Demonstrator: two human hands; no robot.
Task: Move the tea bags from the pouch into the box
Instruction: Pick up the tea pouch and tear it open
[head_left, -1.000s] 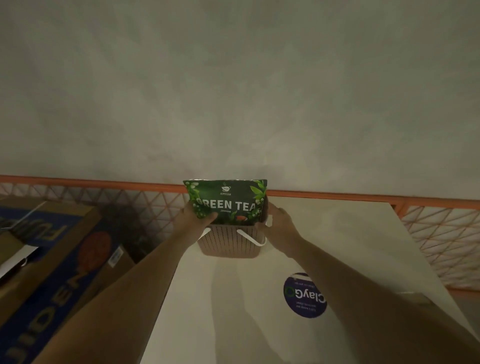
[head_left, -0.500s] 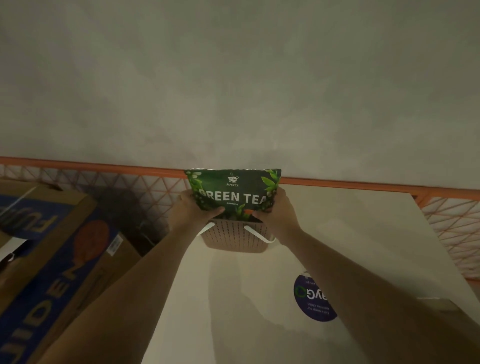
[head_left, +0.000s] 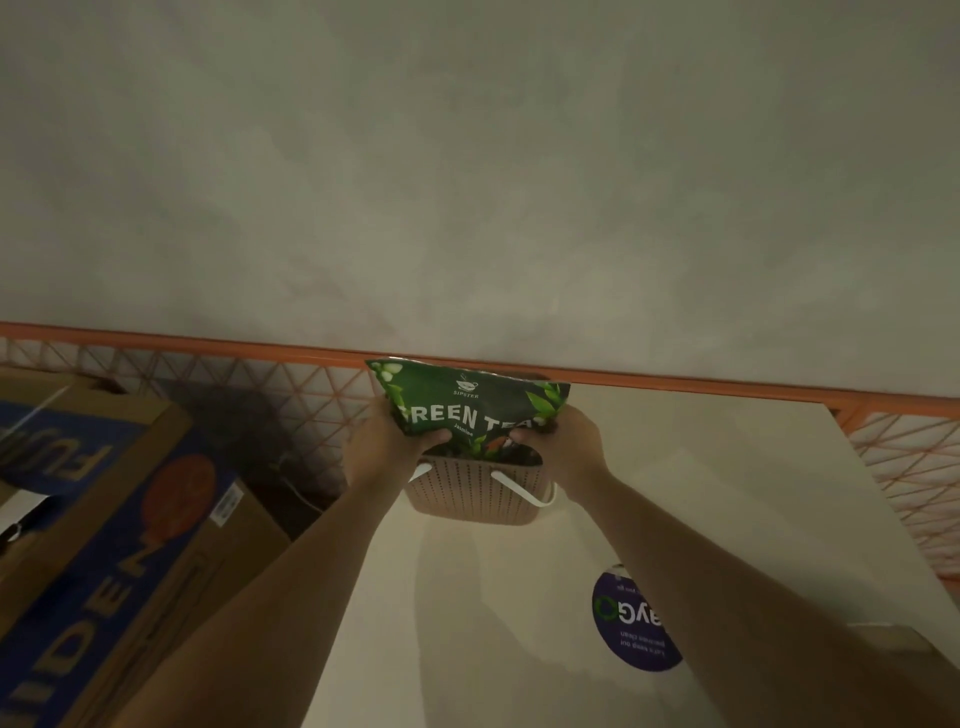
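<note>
Both hands grip the pouch: my left hand pinches its lower left corner, my right hand the lower right. I hold it tilted just over the box on the table, I judge to tip the tea bags in; none visible.

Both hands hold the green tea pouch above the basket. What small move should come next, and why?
Probably tip the green tea pouch further, mouth down. The left hand and right hand grip its lower corners right over the perforated basket, its lower edge at the rim, and no tea bags are visible falling yet.
</note>
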